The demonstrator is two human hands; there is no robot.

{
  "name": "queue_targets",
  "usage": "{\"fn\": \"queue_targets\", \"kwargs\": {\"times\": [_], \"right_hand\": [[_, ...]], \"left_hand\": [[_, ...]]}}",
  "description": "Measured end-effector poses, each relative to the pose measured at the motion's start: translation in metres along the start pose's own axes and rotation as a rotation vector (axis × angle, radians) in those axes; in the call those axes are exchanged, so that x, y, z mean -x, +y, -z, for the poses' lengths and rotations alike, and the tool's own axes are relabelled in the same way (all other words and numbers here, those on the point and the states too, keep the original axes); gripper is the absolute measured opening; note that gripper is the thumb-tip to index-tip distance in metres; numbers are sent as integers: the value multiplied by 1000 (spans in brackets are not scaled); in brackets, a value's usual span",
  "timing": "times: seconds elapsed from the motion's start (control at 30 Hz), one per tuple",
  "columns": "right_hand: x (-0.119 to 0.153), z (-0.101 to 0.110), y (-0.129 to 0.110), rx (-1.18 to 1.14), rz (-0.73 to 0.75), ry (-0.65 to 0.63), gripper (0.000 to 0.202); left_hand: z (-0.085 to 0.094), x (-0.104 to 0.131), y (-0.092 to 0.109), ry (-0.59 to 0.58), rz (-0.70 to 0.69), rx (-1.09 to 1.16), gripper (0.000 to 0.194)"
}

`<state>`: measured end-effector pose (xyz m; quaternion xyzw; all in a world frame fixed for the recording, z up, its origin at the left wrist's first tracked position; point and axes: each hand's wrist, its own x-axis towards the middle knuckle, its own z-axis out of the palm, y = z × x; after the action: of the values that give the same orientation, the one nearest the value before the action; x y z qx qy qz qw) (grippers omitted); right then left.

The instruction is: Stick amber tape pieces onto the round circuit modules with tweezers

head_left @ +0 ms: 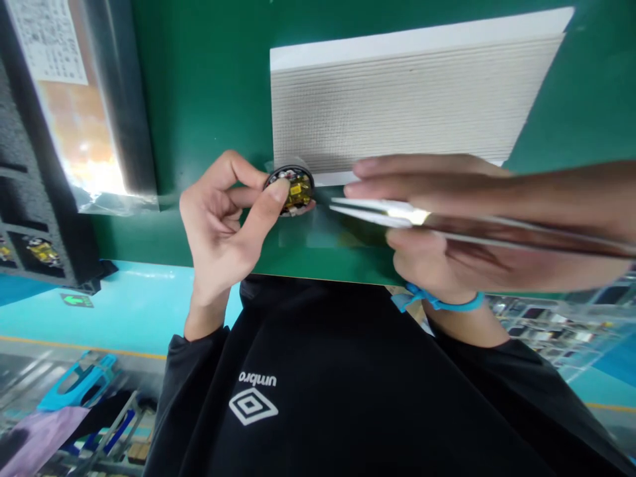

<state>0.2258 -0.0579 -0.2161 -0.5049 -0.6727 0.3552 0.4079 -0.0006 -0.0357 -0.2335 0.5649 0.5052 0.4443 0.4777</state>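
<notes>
Between the thumb and fingers of my left hand (223, 218) is a small round electronic module (300, 192) with a black rim and gold-coloured parts. The thumb covers part of its face. My right hand (437, 218), somewhat blurred, grips metal tweezers (377, 211) whose tips point left at the module. A short gap separates the tips from the module, and the tips look slightly apart. Just beyond both hands lies a white sheet stack with fine ridges (417, 99). A faint clear film seems to lie on the table below the module.
The green table (209, 79) ends close to my body. At far left, a dark foam tray (74, 232) has compartments holding similar gold-coloured parts. Beside it lies a clear plastic bag (84, 132) with a printed label. A blue stool (79, 381) stands on the floor below.
</notes>
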Motion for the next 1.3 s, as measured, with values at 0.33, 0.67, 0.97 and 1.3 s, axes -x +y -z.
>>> {"fn": "queue_targets", "kwargs": {"times": [0.33,0.67,0.97,1.3], "right_hand": [[-8,-28,38,101,92,104,15],[-13,-33,35,46,71,113,23],[-12,-32,38,63,99,90,24],[-12,-33,37,71,76,80,19]], "left_hand": [[20,-7,-42,-127,-415,-226,10],[20,-7,-30,-126,-296,-237,13],[17,-6,-29,-98,-271,-240,12],[18,-6,-28,-103,-322,-279,13]]}}
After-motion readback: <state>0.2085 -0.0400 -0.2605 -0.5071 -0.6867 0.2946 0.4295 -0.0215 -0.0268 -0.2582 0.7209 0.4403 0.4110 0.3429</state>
